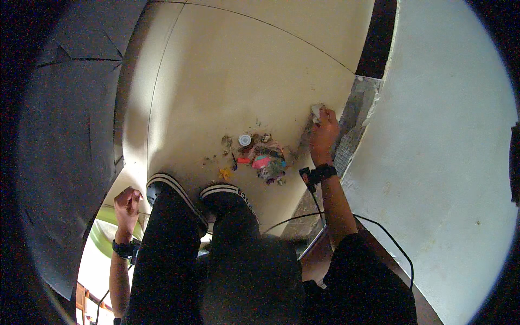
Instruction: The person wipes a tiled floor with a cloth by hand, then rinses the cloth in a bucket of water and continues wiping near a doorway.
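My right hand is shut on a small whitish piece, perhaps crumpled paper or cloth, pressed to the tiled floor near the wall. Dark dust lies along the floor beside that hand. To its left is a heap of litter with hair-like fluff and pink and blue scraps. Around the heap lie a white round cap, a red piece and a yellow star-like piece. My left hand hangs beside my left shoe, its fingers curled and nothing visible in them.
A pale wall rises on the right. Along its foot runs a dark skirting strip, then a bare rough stretch. Dark grey upholstered furniture stands on the left. A black cable loops by my right arm.
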Action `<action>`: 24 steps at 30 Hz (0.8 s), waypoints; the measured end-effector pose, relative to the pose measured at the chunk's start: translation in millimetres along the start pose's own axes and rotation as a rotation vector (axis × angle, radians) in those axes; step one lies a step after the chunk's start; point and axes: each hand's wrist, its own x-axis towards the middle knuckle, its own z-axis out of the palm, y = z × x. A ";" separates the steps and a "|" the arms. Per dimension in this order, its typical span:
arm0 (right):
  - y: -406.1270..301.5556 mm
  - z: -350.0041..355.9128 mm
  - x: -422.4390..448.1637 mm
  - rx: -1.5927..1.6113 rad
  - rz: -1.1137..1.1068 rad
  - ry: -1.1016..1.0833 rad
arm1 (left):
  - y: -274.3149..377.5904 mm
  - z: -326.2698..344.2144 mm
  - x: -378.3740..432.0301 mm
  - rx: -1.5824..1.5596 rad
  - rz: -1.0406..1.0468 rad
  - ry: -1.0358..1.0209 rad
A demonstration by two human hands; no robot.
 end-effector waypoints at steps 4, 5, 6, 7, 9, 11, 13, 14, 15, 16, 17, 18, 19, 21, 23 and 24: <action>0.6 -3.7 22.0 -0.073 -0.020 0.061 | 14.4 -3.3 2.5 0.019 0.037 -0.008; 7.5 -1.2 27.1 -0.097 -0.012 0.099 | 18.7 1.4 5.8 0.003 0.047 -0.021; 3.7 4.6 36.5 -0.102 -0.017 0.148 | 18.8 -1.0 8.0 0.000 0.054 -0.011; -4.7 -0.9 29.4 -0.024 -0.015 0.124 | 10.9 -2.2 4.9 -0.008 0.040 0.003; -1.9 1.1 12.4 -0.007 -0.012 0.097 | -2.3 1.1 -3.4 -0.032 0.009 0.015; 5.7 1.3 8.3 -0.032 0.009 0.035 | 2.1 -0.3 -2.1 -0.029 0.034 0.017; 2.9 2.4 29.1 -0.030 0.015 0.058 | 6.7 -5.3 0.9 -0.020 0.044 0.008; 3.7 2.8 34.6 -0.029 0.019 0.071 | 6.7 -3.8 -0.2 -0.038 0.029 0.008; 6.0 2.0 30.5 -0.061 0.031 0.036 | 6.5 -1.3 -1.4 -0.055 0.016 0.008; 9.4 0.4 21.6 -0.095 0.044 0.002 | 5.4 1.1 -2.6 -0.072 0.003 0.007; 6.0 1.7 19.6 -0.112 0.049 -0.025 | 4.7 -1.1 -3.4 -0.013 0.013 0.011; 2.6 -3.7 11.8 -0.072 0.047 -0.065 | -2.7 2.8 -4.3 -0.012 0.077 0.058; -1.1 -10.1 2.3 -0.032 0.044 -0.106 | -5.2 0.2 -7.6 -0.024 0.032 0.029; 2.1 -16.5 6.5 -0.049 0.050 -0.092 | -1.2 0.0 -5.7 -0.042 0.015 0.022; 18.6 -16.5 22.6 -0.123 0.076 -0.012 | 10.7 -4.5 -7.0 -0.013 0.043 0.058; 24.0 -17.7 27.1 -0.173 0.096 0.026 | 9.0 -5.8 -7.8 -0.024 0.035 0.050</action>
